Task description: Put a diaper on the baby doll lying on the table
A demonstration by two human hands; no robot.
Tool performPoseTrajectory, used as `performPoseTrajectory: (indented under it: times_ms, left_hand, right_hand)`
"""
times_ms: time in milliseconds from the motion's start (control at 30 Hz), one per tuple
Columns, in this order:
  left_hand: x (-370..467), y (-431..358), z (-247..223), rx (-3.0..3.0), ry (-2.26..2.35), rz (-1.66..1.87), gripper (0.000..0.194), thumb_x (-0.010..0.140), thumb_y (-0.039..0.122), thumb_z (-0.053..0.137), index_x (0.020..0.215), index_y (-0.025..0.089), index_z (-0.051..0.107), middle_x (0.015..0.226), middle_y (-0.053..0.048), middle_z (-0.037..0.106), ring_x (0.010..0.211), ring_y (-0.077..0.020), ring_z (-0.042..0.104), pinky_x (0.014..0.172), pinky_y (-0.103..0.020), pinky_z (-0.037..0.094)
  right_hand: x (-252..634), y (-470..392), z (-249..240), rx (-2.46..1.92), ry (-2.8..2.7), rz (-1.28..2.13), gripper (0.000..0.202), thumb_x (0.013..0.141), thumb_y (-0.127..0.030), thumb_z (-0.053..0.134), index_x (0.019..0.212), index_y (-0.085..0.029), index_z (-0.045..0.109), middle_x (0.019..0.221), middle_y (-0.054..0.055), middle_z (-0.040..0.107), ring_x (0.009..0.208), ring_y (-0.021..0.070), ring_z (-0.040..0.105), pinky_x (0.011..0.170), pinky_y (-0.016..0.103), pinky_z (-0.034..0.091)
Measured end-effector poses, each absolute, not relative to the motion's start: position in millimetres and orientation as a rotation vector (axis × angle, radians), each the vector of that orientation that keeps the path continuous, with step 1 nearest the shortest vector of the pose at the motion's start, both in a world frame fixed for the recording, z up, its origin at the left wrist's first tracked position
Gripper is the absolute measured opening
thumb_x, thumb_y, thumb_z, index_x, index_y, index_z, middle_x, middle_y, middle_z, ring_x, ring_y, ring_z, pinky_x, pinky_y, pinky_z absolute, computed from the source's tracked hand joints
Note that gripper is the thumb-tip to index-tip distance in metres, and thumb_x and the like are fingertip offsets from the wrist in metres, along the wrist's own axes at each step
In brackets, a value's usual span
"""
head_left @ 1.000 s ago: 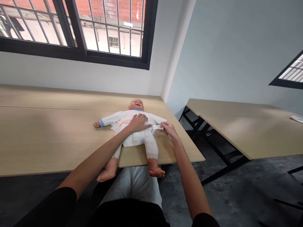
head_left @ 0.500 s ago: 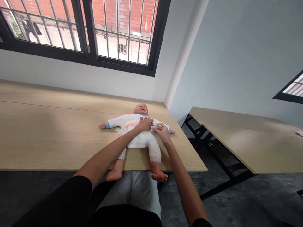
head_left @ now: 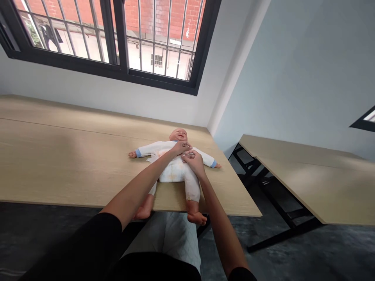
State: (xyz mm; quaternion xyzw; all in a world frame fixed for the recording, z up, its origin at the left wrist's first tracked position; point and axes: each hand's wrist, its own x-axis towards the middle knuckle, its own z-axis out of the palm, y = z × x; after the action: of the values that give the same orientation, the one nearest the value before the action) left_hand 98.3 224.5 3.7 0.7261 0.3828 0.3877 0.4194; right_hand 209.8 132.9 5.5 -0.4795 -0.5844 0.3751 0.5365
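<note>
A baby doll [head_left: 178,135] lies on its back on a wooden table, face up, arms spread, feet over the front edge. It wears a white outfit with blue cuffs and a white diaper [head_left: 172,173] with faint coloured prints. My left hand [head_left: 181,148] rests on the doll's belly with its fingers curled in; what they hold, if anything, is hidden. Just below and touching it, my right hand [head_left: 193,160] pinches the diaper's edge at the waist. A white diaper tab [head_left: 152,158] sticks out at the doll's other hip.
The table [head_left: 73,168] runs along the wall under a barred window [head_left: 164,47]. To the right, across a gap, stands a second wooden table [head_left: 307,171] on black metal legs [head_left: 278,207].
My right hand has moved left, inward over the belly, and now meets my left hand. The left hand's fingers have curled in more. The view has shifted slightly.
</note>
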Motion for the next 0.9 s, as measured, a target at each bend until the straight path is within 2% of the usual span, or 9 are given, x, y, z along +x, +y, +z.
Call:
performPoseTrajectory:
  times_ms: [133, 267, 333, 433, 467, 533, 667, 833, 900]
  left_hand:
    - [99.7, 223.2, 1.8, 1.782, 0.986, 0.965, 0.03, 0.094, 0.032, 0.059, 0.118, 0.014, 0.059, 0.116, -0.009, 0.062, 0.098, -0.0207, 0.064, 0.083, -0.041, 0.055]
    - [104.2, 220.4, 6.7, 1.748, 1.014, 1.03, 0.03, 0.094, 0.034, 0.058, 0.118, 0.015, 0.059, 0.114, -0.008, 0.063, 0.095, -0.0195, 0.064, 0.081, -0.039, 0.056]
    - [103.8, 215.5, 12.4, 1.749, 1.019, 1.076, 0.025, 0.094, 0.033, 0.059, 0.109, 0.013, 0.062, 0.104, -0.007, 0.066, 0.088, -0.0177, 0.065, 0.078, -0.037, 0.056]
    - [90.7, 203.0, 23.7, 1.785, 1.013, 1.161, 0.017, 0.088, 0.03, 0.062, 0.085, 0.013, 0.064, 0.078, -0.004, 0.067, 0.077, -0.017, 0.065, 0.076, -0.032, 0.053]
    - [82.0, 197.9, 27.4, 1.803, 1.011, 1.193, 0.017, 0.086, 0.029, 0.063, 0.079, 0.014, 0.064, 0.074, -0.003, 0.067, 0.076, -0.0174, 0.065, 0.076, -0.031, 0.052]
    - [58.4, 187.3, 33.5, 1.84, 1.014, 1.254, 0.016, 0.082, 0.031, 0.064, 0.077, 0.016, 0.063, 0.079, -0.003, 0.069, 0.08, -0.0175, 0.065, 0.079, -0.03, 0.05]
    - [1.0, 170.1, 34.2, 1.86, 1.102, 1.353, 0.022, 0.079, 0.04, 0.061, 0.08, 0.018, 0.063, 0.081, -0.003, 0.069, 0.083, -0.0177, 0.063, 0.08, -0.029, 0.048]
    - [-49.8, 161.9, 10.8, 1.847, 1.205, 1.298, 0.029, 0.078, 0.048, 0.054, 0.078, 0.019, 0.058, 0.066, -0.001, 0.062, 0.065, -0.0163, 0.057, 0.061, -0.025, 0.044]
    - [-59.3, 161.6, 0.4, 1.88, 1.194, 1.184, 0.029, 0.074, 0.047, 0.055, 0.076, 0.018, 0.059, 0.065, -0.001, 0.062, 0.062, -0.0161, 0.055, 0.058, -0.025, 0.043]
  right_hand:
    - [205.9, 122.5, -2.2, -1.108, -1.434, 0.839, 0.03, 0.074, -0.047, 0.065, 0.085, -0.02, 0.055, 0.074, 0.004, 0.067, 0.066, 0.0194, 0.067, 0.068, 0.033, 0.054]
    - [207.4, 104.7, -10.4, -1.05, -1.629, 0.733, 0.026, 0.087, -0.043, 0.051, 0.093, -0.021, 0.063, 0.099, 0.008, 0.07, 0.096, 0.0218, 0.065, 0.091, 0.036, 0.05]
    - [210.0, 94.8, -14.3, -1.056, -1.78, 0.586, 0.028, 0.092, -0.038, 0.045, 0.101, -0.021, 0.066, 0.108, 0.009, 0.069, 0.106, 0.0235, 0.061, 0.099, 0.04, 0.045]
    - [217.0, 82.6, -15.9, -1.031, -1.91, 0.439, 0.035, 0.094, -0.032, 0.041, 0.118, -0.022, 0.064, 0.118, 0.01, 0.065, 0.114, 0.0241, 0.055, 0.104, 0.042, 0.04]
    - [220.2, 79.9, -14.6, -1.01, -1.919, 0.414, 0.036, 0.095, -0.031, 0.041, 0.123, -0.022, 0.062, 0.121, 0.01, 0.064, 0.117, 0.0237, 0.053, 0.106, 0.042, 0.039]
    - [227.7, 76.8, -9.5, -0.994, -1.868, 0.363, 0.037, 0.095, -0.031, 0.043, 0.126, -0.024, 0.06, 0.124, 0.009, 0.062, 0.119, 0.0229, 0.052, 0.108, 0.041, 0.037]
    - [241.6, 77.4, 8.4, -1.068, -1.631, 0.28, 0.03, 0.093, -0.036, 0.047, 0.113, -0.022, 0.066, 0.116, 0.008, 0.066, 0.114, 0.0236, 0.054, 0.103, 0.04, 0.04]
    - [238.6, 80.9, 30.7, -1.083, -1.538, 0.238, 0.025, 0.093, -0.036, 0.048, 0.094, -0.021, 0.067, 0.103, 0.008, 0.069, 0.1, 0.0226, 0.059, 0.09, 0.037, 0.047]
    - [232.2, 84.8, 35.9, -1.061, -1.56, 0.212, 0.023, 0.092, -0.036, 0.049, 0.091, -0.021, 0.066, 0.1, 0.008, 0.07, 0.097, 0.0224, 0.06, 0.088, 0.037, 0.047]
